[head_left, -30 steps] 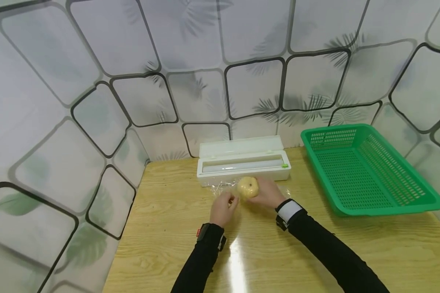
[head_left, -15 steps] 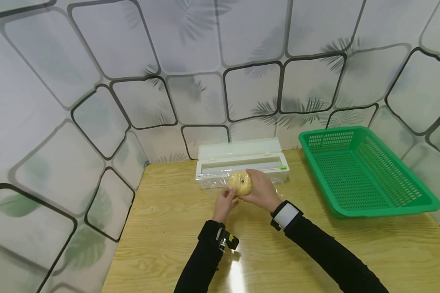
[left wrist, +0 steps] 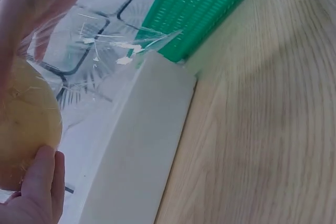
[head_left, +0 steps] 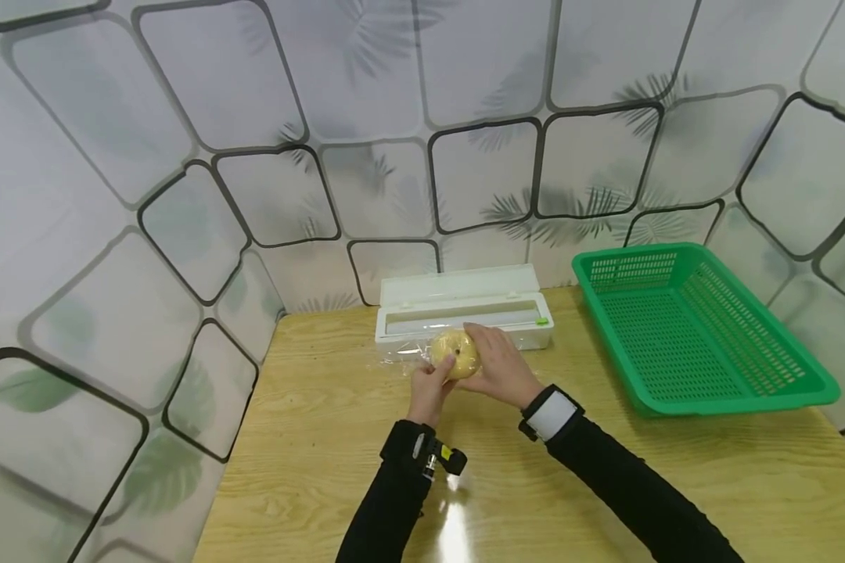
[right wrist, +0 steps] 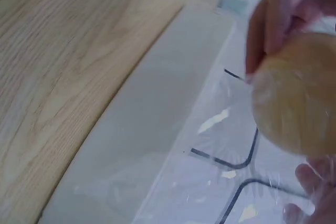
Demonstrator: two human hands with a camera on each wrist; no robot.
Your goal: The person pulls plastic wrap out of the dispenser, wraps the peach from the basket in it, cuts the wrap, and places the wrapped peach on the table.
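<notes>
A round yellow fruit (head_left: 456, 354), its dimpled end facing up, is held above the table in front of an open white cling film box (head_left: 458, 320). Clear cling film (left wrist: 110, 51) lies around it and trails off in wrinkled, shiny folds. My right hand (head_left: 501, 369) grips the fruit from its right side. From the lower left, my left hand (head_left: 429, 391) pinches it, thumb on the front surface. The left wrist view shows the left fingers (left wrist: 42, 177) against the wrapped skin. In the right wrist view, right fingertips (right wrist: 315, 177) show through the film below the fruit.
A green perforated basket (head_left: 627, 375) stands to the right on the wooden table (head_left: 310, 438). The film box has its lid (head_left: 465, 285) raised against the patterned wall behind, with a roll inside and a green slider (head_left: 542, 321) at its right end.
The fruit has shifted slightly left and turned. My left hand, earlier apart from it with curled fingers, has come up and now pinches it. The right hand keeps its grip.
</notes>
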